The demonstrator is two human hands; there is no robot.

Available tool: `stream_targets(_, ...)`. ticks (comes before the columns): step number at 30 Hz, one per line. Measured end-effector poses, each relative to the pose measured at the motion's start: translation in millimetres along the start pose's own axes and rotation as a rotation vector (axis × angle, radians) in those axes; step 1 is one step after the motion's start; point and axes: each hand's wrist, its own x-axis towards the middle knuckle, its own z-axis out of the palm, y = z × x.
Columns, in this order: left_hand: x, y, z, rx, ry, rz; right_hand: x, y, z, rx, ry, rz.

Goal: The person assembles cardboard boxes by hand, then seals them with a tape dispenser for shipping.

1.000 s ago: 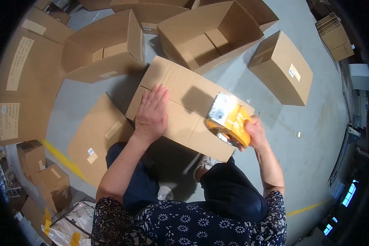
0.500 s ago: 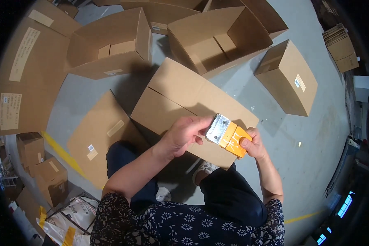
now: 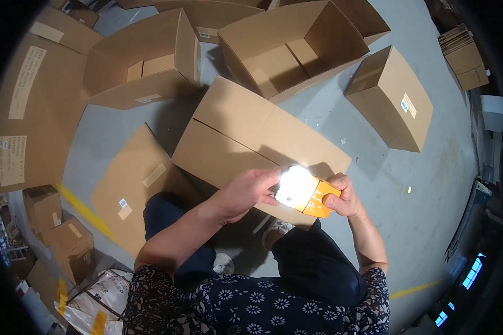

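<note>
My right hand (image 3: 343, 195) grips an orange tape dispenser (image 3: 319, 202) by its body, thumb on the upper face. Its metal head has a toothed edge that faces left, and bright glare washes out most of the plate. The fingers of my left hand (image 3: 250, 192) close around the toothed end; whether a tape end lies between them is hidden. Beneath both hands lies a closed cardboard carton (image 3: 246, 120), with a dark seam between its flaps and the hands' shadow across it.
Two open cartons, one at the far left (image 3: 129, 89) and one at the far middle (image 3: 251, 72), stand beyond. A closed carton (image 3: 405, 106) is at the right. A flat cardboard piece (image 3: 126, 192) lies by my left knee. Small boxes (image 3: 70, 243) sit at the left.
The dispenser has shifted slightly left and down, and its metal plate now shines with glare. My left hand has moved a little left and down, its fingers closing at the toothed end.
</note>
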Motion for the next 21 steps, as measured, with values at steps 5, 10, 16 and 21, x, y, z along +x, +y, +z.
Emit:
stream_targets(5, 2.3, -0.7, -5.0, 0.061, -0.02, -0.014, 1.4, -4.3, 3.9, 0.001, -0.001, -0.003)
stream_targets(10, 7.5, -3.6, -10.4, -0.044, -0.058, -0.08, 0.5, -3.4, 3.0, 0.027, -0.007, -0.005)
stream_targets(16, 18.5, -17.1, -12.8, -0.005, -0.002, -0.054, 3.2, -5.0, 4.3, 0.02, -0.017, -0.005)
stream_targets(21, 26.1, -26.9, -14.1, 0.015, 0.036, 0.04, 1.0, -1.1, -0.5, -0.016, -0.044, -0.022)
